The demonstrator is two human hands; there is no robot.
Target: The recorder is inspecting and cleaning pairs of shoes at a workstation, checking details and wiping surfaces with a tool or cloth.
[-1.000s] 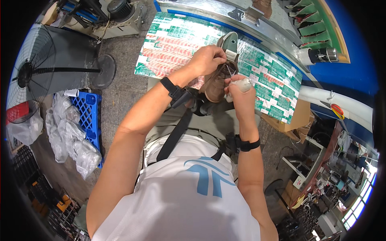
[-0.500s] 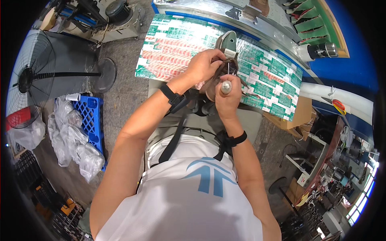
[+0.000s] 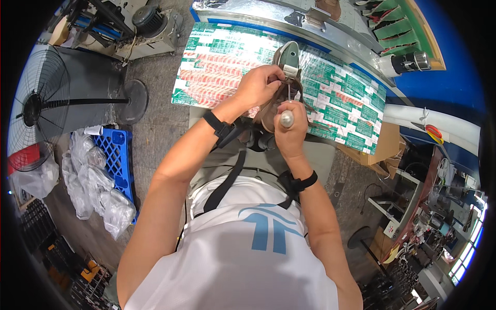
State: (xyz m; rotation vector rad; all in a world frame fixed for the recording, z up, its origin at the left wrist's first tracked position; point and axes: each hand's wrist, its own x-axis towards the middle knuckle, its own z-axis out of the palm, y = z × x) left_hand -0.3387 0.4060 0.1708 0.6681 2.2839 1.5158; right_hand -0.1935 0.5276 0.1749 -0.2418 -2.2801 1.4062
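Note:
On the workbench covered in green, white and red printed tape (image 3: 212,62), a brown shoe (image 3: 267,116) with a grey-green part (image 3: 290,56) at its far end lies between my hands. My left hand (image 3: 259,85) pinches near the shoe's opening; its fingertips partly hide what they grip. My right hand (image 3: 291,126) is wrapped round the pale, round-ended handle of an awl-like tool (image 3: 287,119). The tool's thin metal shaft points away from me into the shoe's opening, beside my left fingertips. Where its tip ends is hard to make out.
A metal-edged machine bed (image 3: 248,15) runs behind the bench. Left stand a pedestal fan (image 3: 33,108) and a blue plastic pallet (image 3: 118,155) with clear bags (image 3: 95,181). A cardboard box (image 3: 387,144) and a white roll (image 3: 439,126) are at the right.
My right hand and the tool have shifted slightly left and toward me, and more of the shaft shows. My left hand still pinches at the shoe.

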